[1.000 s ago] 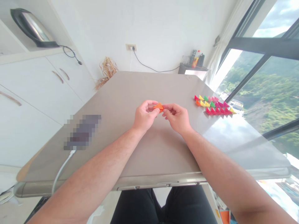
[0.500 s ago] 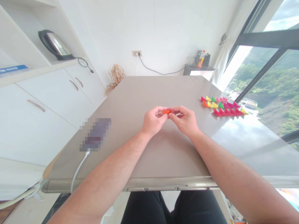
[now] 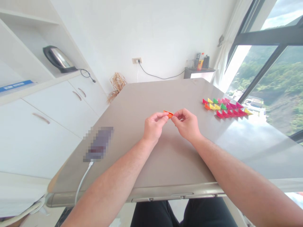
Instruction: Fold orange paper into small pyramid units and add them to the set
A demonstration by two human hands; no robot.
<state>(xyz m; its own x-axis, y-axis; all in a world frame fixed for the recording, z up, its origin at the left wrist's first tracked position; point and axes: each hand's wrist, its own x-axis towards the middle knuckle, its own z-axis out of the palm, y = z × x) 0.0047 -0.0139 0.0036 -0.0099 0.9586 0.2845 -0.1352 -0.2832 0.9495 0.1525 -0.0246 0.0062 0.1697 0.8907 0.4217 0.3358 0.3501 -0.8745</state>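
A small folded orange paper piece [image 3: 168, 113] is pinched between both hands just above the grey table [image 3: 151, 157]. My left hand [image 3: 153, 126] grips its left end with thumb and fingers. My right hand [image 3: 187, 123] pinches its right end, fingers curled. Off to the right, rows of folded paper triangles [image 3: 226, 107] in red, pink, yellow, green and orange lie on the table, apart from both hands.
A blurred-out phone [image 3: 98, 144] with a white cable [image 3: 81, 183] lies at the left of the table. White cabinets and a kettle [image 3: 58, 59] stand at the left. A large window [image 3: 272, 75] fills the right side. Bottles [image 3: 201, 61] sit on a far stand.
The orange piece went from a wider triangle to a narrower folded shape between the fingertips. Both hands stay together at the table's middle; the view shifted slightly.
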